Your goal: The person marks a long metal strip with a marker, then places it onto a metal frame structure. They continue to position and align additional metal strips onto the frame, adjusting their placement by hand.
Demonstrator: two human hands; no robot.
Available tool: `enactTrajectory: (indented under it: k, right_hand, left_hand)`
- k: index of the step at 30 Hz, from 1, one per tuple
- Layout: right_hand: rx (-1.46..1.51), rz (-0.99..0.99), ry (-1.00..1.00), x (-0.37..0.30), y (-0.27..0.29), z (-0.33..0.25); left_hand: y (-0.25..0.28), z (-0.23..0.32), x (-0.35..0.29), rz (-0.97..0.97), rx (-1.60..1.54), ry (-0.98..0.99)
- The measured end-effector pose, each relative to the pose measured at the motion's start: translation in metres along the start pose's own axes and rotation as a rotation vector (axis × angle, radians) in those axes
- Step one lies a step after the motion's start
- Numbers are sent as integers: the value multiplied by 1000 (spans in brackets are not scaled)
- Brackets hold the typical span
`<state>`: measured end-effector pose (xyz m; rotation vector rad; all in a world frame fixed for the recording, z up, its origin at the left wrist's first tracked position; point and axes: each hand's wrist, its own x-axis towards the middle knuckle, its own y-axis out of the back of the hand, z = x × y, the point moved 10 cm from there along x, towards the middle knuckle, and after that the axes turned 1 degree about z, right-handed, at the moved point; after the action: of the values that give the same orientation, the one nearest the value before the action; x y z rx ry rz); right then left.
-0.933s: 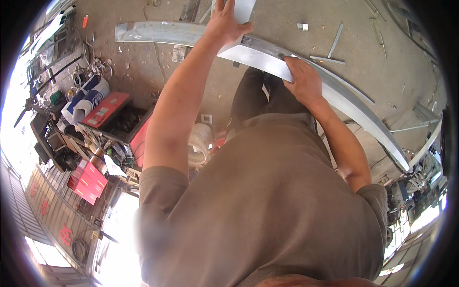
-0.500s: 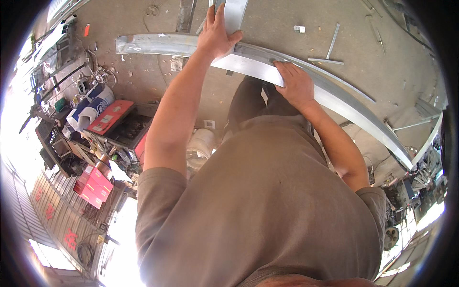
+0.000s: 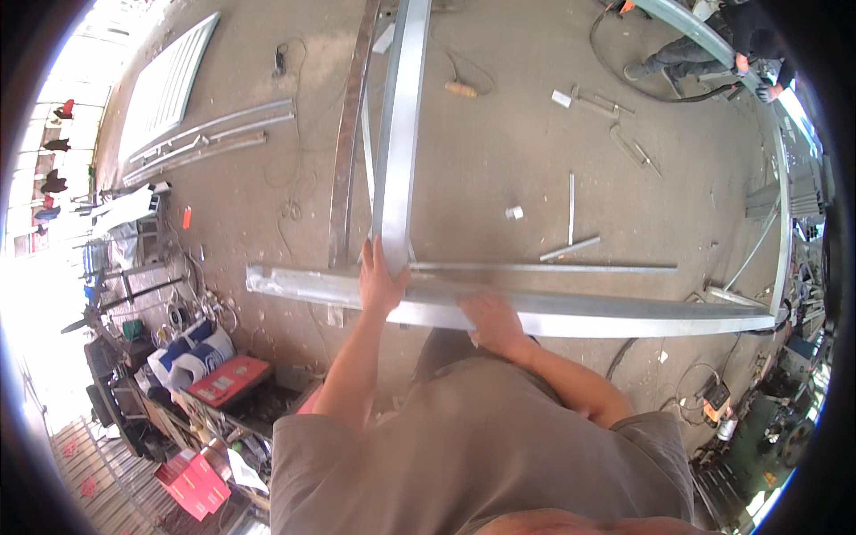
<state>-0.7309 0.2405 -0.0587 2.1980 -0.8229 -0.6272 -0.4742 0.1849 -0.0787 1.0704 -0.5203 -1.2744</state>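
A long silver metal beam (image 3: 624, 323) lies crosswise in front of my body. A second silver beam (image 3: 403, 134) runs away from me and meets it near my left hand. My left hand (image 3: 383, 283) grips the near end of this second beam at the corner, fingers along its left side and thumb on the right. Farther right, my right hand (image 3: 495, 323) is closed over the crosswise beam, its fingers on top and partly blurred. Where the beams touch is partly covered by my left hand.
Beside the second beam lies a rusty brown bar (image 3: 349, 152). A thin metal strip (image 3: 571, 196) and other offcuts lie on the floor. At far right, another person (image 3: 691, 61) holds a beam. A red-topped box (image 3: 230, 382) stands at left.
The view has tilted up and away, showing more floor, the second beam's length and the other person. Both hands still hold the beams and appear lower in the picture.
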Motion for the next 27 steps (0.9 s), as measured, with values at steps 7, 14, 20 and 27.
enactTrajectory:
  k: [7,14,20,27]
  right_hand:
    - [-94,57,46,1,-5,-2]
    - [-30,42,-12,5,-4,2]
    - [-4,79,-1,6,1,2]
    - [-53,51,13,4,-2,2]
  left_hand:
    - [10,4,-15,24,29,97]
    - [10,8,-14,35,1,139]
    - [8,7,-15,28,-35,169]
    - [6,7,-13,27,-19,148]
